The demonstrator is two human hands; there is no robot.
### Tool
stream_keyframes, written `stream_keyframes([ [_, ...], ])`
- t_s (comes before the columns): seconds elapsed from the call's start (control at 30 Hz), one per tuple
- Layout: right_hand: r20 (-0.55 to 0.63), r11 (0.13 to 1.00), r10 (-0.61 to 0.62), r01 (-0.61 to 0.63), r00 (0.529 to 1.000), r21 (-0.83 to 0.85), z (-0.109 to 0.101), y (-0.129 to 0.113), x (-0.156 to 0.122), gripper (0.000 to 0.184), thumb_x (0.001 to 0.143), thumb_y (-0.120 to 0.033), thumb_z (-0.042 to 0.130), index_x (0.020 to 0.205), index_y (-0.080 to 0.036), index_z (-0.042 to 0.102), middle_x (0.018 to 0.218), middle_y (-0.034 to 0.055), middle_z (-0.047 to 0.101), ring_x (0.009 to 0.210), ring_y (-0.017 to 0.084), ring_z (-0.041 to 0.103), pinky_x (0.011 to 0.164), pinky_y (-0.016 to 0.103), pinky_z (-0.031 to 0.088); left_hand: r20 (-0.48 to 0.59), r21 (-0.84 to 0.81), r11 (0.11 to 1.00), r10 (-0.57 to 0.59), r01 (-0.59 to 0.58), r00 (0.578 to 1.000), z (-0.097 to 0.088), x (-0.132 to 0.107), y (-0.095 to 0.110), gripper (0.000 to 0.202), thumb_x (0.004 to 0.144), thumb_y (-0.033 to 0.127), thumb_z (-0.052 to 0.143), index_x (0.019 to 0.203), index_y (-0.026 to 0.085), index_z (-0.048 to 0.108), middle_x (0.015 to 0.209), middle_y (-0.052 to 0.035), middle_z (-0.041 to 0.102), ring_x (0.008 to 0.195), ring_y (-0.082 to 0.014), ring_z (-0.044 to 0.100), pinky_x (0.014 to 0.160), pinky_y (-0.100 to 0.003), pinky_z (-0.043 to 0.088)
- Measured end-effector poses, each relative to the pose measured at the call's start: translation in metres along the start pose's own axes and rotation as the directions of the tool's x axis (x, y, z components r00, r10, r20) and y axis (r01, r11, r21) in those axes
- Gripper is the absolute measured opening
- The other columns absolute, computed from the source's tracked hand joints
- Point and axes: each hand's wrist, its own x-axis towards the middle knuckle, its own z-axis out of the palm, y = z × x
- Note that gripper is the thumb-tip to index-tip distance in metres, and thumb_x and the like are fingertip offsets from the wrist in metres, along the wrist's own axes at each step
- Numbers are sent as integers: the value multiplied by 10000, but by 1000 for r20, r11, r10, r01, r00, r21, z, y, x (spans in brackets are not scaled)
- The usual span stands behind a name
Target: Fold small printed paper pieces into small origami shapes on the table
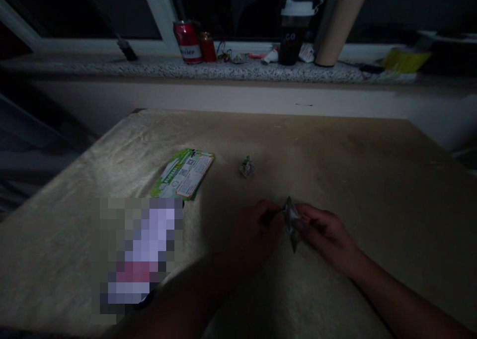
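Note:
A small silvery piece with pointed ends, like a folded foil packet (291,223), is held between my two hands above the table. On its left side, the fingers of my left hand (257,232) are curled and pinched at its upper edge, in deep shadow. From the right, my right hand (326,234) grips it between thumb and fingers. Beyond my hands lies a small, angular, shiny packet (247,167) with green and dark markings. To its left rests a green printed card or flat pack (184,174) with white label panels. Its exact kind is unclear.
A bright, oblong thing (151,249), pixelated out, lies on the table (372,180) by my left forearm. On the stone windowsill (149,69) stand a red can (187,43), an orange jar (207,47), a lidded cup (292,36) and a cardboard tube (341,26).

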Motion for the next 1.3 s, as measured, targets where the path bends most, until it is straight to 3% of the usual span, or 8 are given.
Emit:
stream_keyframes([
  [0.17, -134, 950, -64, 19, 989, -311, 1, 10, -2, 228, 993, -263, 553, 831, -175, 687, 645, 5, 649, 547, 122, 589, 531, 226, 475, 1, 270, 955, 123, -119, 992, 2, -1, 2, 196, 887, 307, 593, 945, 157, 704, 777, -48, 708, 669, -164, 630, 646, -285, 459],
  [0.4, -195, 855, -234, 106, 953, -507, 4, 9, -1, 235, 946, -258, 645, 725, -179, 661, 557, -13, 639, 453, 105, 578, 457, 204, 444, 31, 282, 959, -4, -5, 1000, 6, 4, 1, 183, 855, 303, 589, 724, 181, 626, 648, -6, 603, 587, -142, 524, 561, -266, 356],
  [0.77, -209, 802, -299, 127, 931, -583, 5, 5, -2, 225, 914, -217, 662, 691, -184, 662, 550, -8, 687, 443, 117, 642, 466, 202, 484, 44, 122, 985, -129, 122, 991, 7, 5, -1, 194, 829, 307, 588, 688, 175, 611, 605, 19, 560, 573, -129, 495, 529, -250, 325],
  [1.0, -229, 810, -266, 89, 936, -579, 6, 3, -2, 228, 904, -229, 647, 677, -201, 645, 552, -1, 700, 447, 130, 653, 456, 212, 493, 36, 93, 986, -145, 141, 989, 7, 4, 0, 189, 834, 317, 607, 764, 161, 687, 674, -17, 661, 621, -157, 569, 573, -267, 393],
  [1.2, -250, 868, -198, 51, 948, -494, 5, 3, -1, 236, 885, -230, 645, 652, -199, 627, 535, 3, 681, 428, 120, 619, 435, 204, 475, 51, 7, 987, -160, 160, 986, 6, 6, -3, 171, 797, 313, 611, 744, 161, 668, 658, 2, 601, 614, -137, 513, 567, -258, 364],
  [1.3, -287, 911, -146, 15, 947, -412, 5, 4, 0, 229, 860, -235, 650, 637, -199, 613, 518, -6, 643, 428, 114, 590, 418, 196, 457, 109, -117, 977, -166, 179, 980, 4, 9, -5, 165, 771, 333, 628, 741, 171, 638, 625, 29, 535, 588, -121, 460, 560, -250, 349],
])
